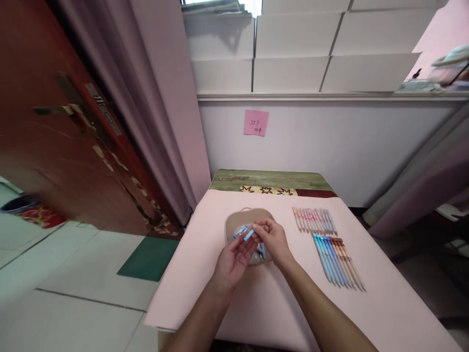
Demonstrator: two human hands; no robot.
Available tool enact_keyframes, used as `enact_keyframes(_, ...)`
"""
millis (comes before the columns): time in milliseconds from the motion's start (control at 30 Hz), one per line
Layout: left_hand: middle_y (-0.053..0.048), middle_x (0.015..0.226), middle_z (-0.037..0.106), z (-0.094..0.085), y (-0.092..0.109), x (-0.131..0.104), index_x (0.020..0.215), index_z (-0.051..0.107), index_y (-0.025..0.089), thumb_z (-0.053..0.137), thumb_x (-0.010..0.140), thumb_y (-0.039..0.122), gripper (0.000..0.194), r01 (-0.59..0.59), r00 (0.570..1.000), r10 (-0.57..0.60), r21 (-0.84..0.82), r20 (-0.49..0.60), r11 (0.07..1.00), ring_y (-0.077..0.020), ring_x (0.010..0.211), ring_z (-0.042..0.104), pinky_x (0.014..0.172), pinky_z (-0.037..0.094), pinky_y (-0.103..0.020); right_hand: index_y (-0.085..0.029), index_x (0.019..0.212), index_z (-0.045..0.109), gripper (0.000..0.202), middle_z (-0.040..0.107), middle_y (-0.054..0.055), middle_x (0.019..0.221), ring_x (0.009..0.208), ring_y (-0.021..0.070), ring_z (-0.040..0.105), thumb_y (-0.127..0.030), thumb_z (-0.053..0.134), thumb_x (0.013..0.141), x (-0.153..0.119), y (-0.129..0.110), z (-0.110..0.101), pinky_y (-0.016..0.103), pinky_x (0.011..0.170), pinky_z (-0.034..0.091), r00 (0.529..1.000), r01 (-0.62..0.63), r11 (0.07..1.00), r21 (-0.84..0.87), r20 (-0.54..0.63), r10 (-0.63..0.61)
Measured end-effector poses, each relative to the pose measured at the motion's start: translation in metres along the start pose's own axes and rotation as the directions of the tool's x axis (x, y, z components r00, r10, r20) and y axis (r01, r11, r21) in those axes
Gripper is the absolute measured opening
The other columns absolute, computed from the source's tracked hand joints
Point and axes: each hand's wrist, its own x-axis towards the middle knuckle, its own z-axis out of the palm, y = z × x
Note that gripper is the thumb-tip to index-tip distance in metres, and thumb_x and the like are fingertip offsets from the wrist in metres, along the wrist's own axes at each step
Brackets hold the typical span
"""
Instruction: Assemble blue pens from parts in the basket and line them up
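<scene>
Both hands meet over a beige basket (231,226) on the pink-covered table. My left hand (233,261) is palm up, its fingers curled around small blue pieces (241,231). Between the fingertips of my right hand (271,238) is a short light-blue piece (248,235), just above the left fingers. More bluish items (261,250) lie in the basket, partly hidden by the hands. To the right, a row of pale pinkish and grey pens (314,220) lies above a row of blue and brown pens (337,261).
A pink note (256,122) is stuck to the wall behind the table. The table's green wooden back edge (269,180) shows beyond the pink cover (190,274). At the left are a red-brown door (73,161) and a curtain (161,107).
</scene>
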Motion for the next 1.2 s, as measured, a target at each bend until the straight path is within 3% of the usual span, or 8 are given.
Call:
enact_keyframes(67,-0.021,0.091,0.071,-0.003,-0.002,0.002,0.093,0.063,0.002,0.050,0.087,0.011,0.018,0.011,1.000,-0.011,-0.001,-0.016,1.000,-0.0256,0.091,0.069,0.085,0.055,-0.038,-0.017,0.081,0.058,0.035,0.064,-0.001,0.060,0.052,0.0142,0.061,-0.047,0.070,0.068,-0.001,-0.001,-0.003,0.026,0.053,0.051,0.999,0.027,0.998,0.052,-0.048,-0.024)
enact_keyframes(167,-0.021,0.086,0.071,-0.002,-0.008,0.006,0.091,0.063,0.001,0.049,0.088,0.015,0.020,0.021,0.998,-0.022,-0.005,-0.051,1.000,-0.0259,0.084,0.070,0.079,0.057,-0.037,-0.018,0.091,0.061,0.028,0.069,0.003,0.077,0.066,0.0152,0.065,-0.042,0.064,0.077,-0.010,-0.010,-0.004,0.027,0.065,0.053,0.944,0.271,0.954,-0.126,-0.160,-0.289)
enact_keyframes(300,-0.014,0.079,0.071,0.005,-0.014,0.013,0.092,0.064,0.005,0.048,0.089,0.010,0.017,-0.032,0.999,0.031,-0.027,-0.039,0.999,-0.0177,0.072,0.070,0.071,0.057,-0.026,-0.021,0.088,0.066,0.020,0.070,0.003,0.078,0.070,0.0159,0.065,-0.037,0.064,0.078,-0.022,-0.017,-0.002,0.027,0.071,0.051,0.898,0.394,0.821,-0.414,-0.015,-0.439)
enact_keyframes(600,-0.016,0.086,0.071,0.007,-0.021,-0.004,0.093,0.065,0.005,0.049,0.089,0.014,0.018,-0.117,0.993,0.118,0.062,-0.005,0.991,-0.0181,0.076,0.069,0.071,0.058,-0.028,-0.018,0.085,0.059,0.033,0.065,-0.003,0.062,0.052,0.0119,0.062,-0.041,0.075,0.067,-0.016,0.007,-0.008,0.021,0.051,0.052,0.987,0.064,0.973,0.223,-0.156,-0.029)
enact_keyframes(733,-0.008,0.073,0.068,0.004,-0.026,-0.015,0.091,0.063,0.007,0.053,0.086,0.010,0.011,-0.106,0.994,0.108,0.099,-0.010,0.989,-0.0098,0.056,0.062,0.049,0.049,-0.017,-0.015,0.075,0.058,0.031,0.064,-0.004,0.056,0.044,0.0065,0.058,-0.032,0.081,0.063,-0.018,0.011,-0.009,0.013,0.044,0.049,0.972,-0.154,0.838,0.524,-0.074,0.225)
enact_keyframes(933,0.004,0.056,0.052,-0.001,-0.029,-0.026,0.089,0.062,0.010,0.056,0.085,0.018,0.011,-0.102,0.993,0.094,0.143,0.066,0.984,-0.0024,0.035,0.036,0.031,0.023,-0.013,-0.012,0.071,0.062,0.014,0.064,-0.002,0.056,0.044,0.0039,0.059,-0.017,0.075,0.074,-0.025,0.009,-0.006,0.007,0.045,0.050,0.929,-0.322,0.640,0.698,0.101,0.357)
enact_keyframes(1067,0.002,0.058,0.054,-0.001,-0.026,-0.028,0.086,0.062,0.010,0.056,0.083,0.015,0.009,-0.115,0.993,0.109,0.149,0.046,0.982,-0.0033,0.037,0.039,0.032,0.026,-0.014,-0.010,0.074,0.063,0.010,0.067,0.000,0.061,0.045,0.0039,0.061,-0.015,0.068,0.081,-0.027,0.009,-0.005,0.005,0.045,0.050,0.883,-0.421,0.541,0.729,0.191,0.429)
enact_keyframes(1200,-0.006,0.069,0.064,0.003,-0.019,-0.021,0.080,0.063,0.010,0.051,0.085,0.009,0.012,-0.164,0.983,0.175,0.162,-0.055,0.973,-0.0091,0.056,0.059,0.050,0.046,-0.018,-0.010,0.074,0.063,0.009,0.068,0.000,0.063,0.046,0.0032,0.062,-0.013,0.069,0.079,-0.029,0.010,-0.003,0.004,0.046,0.050,0.853,-0.474,0.491,0.731,0.244,0.461)
